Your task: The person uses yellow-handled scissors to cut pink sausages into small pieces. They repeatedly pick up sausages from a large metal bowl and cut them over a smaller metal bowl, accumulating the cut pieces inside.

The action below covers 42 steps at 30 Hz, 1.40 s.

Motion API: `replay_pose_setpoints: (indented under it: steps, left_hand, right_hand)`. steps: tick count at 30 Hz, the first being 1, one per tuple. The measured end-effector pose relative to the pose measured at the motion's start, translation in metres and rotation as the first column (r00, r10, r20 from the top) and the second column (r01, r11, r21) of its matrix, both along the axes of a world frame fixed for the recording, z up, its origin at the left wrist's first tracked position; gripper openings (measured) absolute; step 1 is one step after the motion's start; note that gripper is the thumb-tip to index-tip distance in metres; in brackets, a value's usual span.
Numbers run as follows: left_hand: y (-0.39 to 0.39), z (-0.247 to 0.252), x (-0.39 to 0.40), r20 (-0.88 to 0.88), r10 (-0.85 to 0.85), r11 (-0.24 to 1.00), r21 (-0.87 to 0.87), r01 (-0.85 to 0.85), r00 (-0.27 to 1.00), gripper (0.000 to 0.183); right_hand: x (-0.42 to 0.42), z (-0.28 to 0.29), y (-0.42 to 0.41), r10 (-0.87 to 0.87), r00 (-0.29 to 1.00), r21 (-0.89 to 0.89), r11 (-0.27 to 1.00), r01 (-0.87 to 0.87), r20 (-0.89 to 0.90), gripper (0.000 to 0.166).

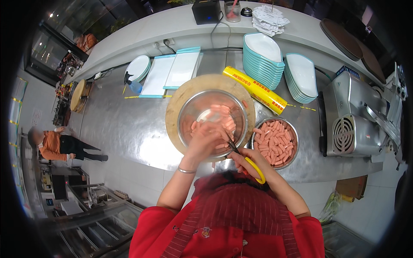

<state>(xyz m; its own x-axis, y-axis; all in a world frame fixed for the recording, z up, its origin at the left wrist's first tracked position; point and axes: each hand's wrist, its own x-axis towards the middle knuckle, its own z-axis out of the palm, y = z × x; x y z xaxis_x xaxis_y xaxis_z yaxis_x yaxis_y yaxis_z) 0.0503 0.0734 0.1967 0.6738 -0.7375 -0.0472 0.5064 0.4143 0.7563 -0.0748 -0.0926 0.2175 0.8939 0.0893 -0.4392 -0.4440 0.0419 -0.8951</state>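
My right hand (246,158) is closed around the yellow handle of a pair of scissors (258,171). Its dark blades point up and left, over the near right rim of a steel bowl (181,129). Blurred by motion, my left hand (208,137) is over the same bowl, its fingers close to the blades; whether it grips a piece is unclear. Pink sausages (221,109) lie inside against the right wall, partly hidden by the hand. A round wooden chopping board (172,111) is under the bowl. At the right, a second steel bowl (297,142) is full of small sausages (274,142).
Behind the board lie a yellow cling wrap roll (255,90), stacked blue-rimmed dishes (263,61) and white trays (182,69). A spray bottle (134,85) stands left. A metal machine (355,113) occupies the right end of the steel table (129,129). A person (53,145) stands at far left.
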Motion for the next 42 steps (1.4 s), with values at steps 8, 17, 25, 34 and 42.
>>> replay_pose_setpoints:
  steps: [8, 17, 25, 34, 42]
  left_hand:
    - [0.0, -0.001, 0.0, -0.04, -0.006, 0.996, -0.088, 0.003, 0.999, 0.021]
    - [0.004, -0.006, 0.002, -0.008, 0.098, 0.995, 0.033, -0.098, 0.995, 0.017]
    - [0.001, 0.014, 0.002, 0.094, 0.232, 0.957, 0.157, -0.244, 0.968, 0.026]
    - [-0.008, 0.033, -0.019, 0.069, 0.275, 0.919, 0.275, -0.284, 0.959, 0.021]
    - [-0.005, 0.034, -0.02, 0.076, 0.279, 0.903, 0.317, -0.288, 0.957, 0.02]
  right_hand:
    - [-0.001, 0.0, 0.001, -0.013, 0.985, -0.1, 0.995, 0.031, 0.173, 0.032]
    - [-0.002, 0.016, 0.001, 0.025, 0.966, -0.354, 0.932, 0.071, 0.259, 0.031]
    - [-0.01, 0.014, -0.007, 0.147, 0.805, -0.734, 0.529, 0.426, 0.574, 0.034]
    - [0.002, 0.007, -0.003, 0.224, 0.743, -0.761, 0.367, 0.535, 0.631, 0.039]
    - [-0.002, 0.008, -0.001, 0.193, 0.763, -0.759, 0.404, 0.511, 0.617, 0.034]
